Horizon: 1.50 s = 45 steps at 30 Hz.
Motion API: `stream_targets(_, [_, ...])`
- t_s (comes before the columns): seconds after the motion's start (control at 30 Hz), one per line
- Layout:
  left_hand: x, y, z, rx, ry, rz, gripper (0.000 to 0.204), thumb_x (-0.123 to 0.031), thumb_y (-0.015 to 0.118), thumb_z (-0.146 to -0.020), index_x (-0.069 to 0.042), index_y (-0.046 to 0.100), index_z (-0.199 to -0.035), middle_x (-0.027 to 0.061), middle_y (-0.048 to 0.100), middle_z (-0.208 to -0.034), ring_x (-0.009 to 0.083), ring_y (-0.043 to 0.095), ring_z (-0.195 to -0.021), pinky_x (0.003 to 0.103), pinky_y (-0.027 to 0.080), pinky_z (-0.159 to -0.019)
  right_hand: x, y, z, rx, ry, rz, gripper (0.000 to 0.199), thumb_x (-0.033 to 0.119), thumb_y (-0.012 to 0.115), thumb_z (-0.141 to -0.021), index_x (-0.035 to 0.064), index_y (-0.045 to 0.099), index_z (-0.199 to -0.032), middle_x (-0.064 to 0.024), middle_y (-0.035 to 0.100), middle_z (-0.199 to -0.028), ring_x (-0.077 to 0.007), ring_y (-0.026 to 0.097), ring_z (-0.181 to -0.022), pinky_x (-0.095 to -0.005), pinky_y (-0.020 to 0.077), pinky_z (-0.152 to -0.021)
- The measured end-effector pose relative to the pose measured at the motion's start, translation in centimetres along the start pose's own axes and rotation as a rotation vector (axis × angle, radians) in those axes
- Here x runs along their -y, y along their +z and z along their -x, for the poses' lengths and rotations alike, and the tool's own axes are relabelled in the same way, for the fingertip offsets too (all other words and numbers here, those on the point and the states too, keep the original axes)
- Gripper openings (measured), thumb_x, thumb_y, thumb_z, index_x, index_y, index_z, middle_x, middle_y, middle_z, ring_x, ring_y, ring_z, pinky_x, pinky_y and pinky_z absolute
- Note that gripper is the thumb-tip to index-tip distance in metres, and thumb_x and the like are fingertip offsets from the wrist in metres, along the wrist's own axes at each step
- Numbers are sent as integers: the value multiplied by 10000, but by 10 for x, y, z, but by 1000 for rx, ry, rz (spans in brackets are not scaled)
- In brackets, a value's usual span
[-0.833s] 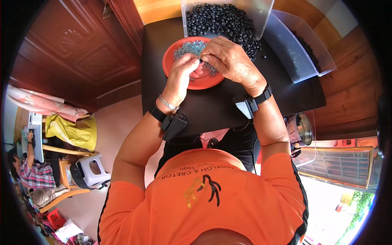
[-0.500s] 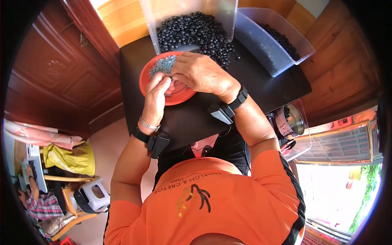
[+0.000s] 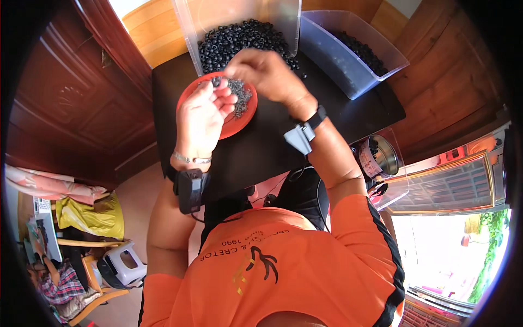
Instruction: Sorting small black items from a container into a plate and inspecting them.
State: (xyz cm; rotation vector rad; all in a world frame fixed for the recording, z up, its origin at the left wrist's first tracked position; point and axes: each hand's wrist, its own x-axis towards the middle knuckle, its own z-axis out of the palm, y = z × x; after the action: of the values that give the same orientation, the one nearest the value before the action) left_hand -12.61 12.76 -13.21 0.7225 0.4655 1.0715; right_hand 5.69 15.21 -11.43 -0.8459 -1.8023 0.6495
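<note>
My left hand [image 3: 202, 117] is turned palm up over the left side of a red-orange round dish [image 3: 239, 128]. Between its thumb and fingertips sits a small black round piece [image 3: 217, 82], pinched. Small silvery metal parts [image 3: 239, 101] lie heaped in the dish. Just to the right, my right hand [image 3: 268, 76] hovers by the dish's far edge, in front of the black pieces [image 3: 245, 41]. Its fingers are bent together and smeared by motion, so whether anything is in them is hidden. Those black pieces spill from a clear plastic bin [image 3: 189, 41] tipped toward me.
A second clear bin [image 3: 348, 71] with black pieces stands at the right of the dark table [image 3: 234, 169]. A metal tin [image 3: 384, 155] sits lower right beside the table. Another person [image 3: 62, 283] is at the far left, near a grey-white plastic stool [image 3: 128, 264].
My hands have come apart. The left has turned palm up with the black piece showing, while the right has moved away toward the black pieces. The whole view has shifted slightly.
</note>
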Motion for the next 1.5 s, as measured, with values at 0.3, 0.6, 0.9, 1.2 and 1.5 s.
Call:
stream_targets(0.3, [37,-31,-27,114,-36,157,301,-293,481,-936,-8,576,-951,78,592,-876,198,573,-806,312,454,-765,-90,-120,27,-113,404,734,229,180,681,-713,59,667,-907,-94,676,-803,-269,649,-772,-343,496,-701])
stream_targets(0.6, [43,-30,-27,163,-10,129,281,-284,483,-925,-21,583,-922,77,592,-866,197,574,-782,311,445,-747,-129,-104,28,-39,427,990,144,174,582,-748,94,656,-843,-133,654,-877,-326,606,-890,-414,481,-784])
stream_targets(0.9, [48,-27,-27,159,-15,121,262,-263,507,-901,-18,601,-895,81,605,-849,201,580,-752,303,448,-711,-146,-104,26,-83,326,913,162,153,632,-731,46,639,-853,-145,648,-810,-320,626,-794,-393,497,-720])
stream_targets(1.2, [46,-25,-23,212,-11,94,279,-293,489,-918,-29,580,-928,76,589,-885,198,568,-794,305,432,-754,-56,-71,22,-72,339,115,134,84,602,-852,24,636,-968,-10,631,-857,-88,572,-828,-235,452,-782])
stream_targets(1.5, [42,-16,-19,252,72,86,274,-300,496,-912,-42,588,-927,67,611,-848,182,594,-749,283,446,-695,8,-11,30,101,240,-355,114,48,604,-878,28,624,-988,2,620,-940,-83,563,-901,-235,448,-835])
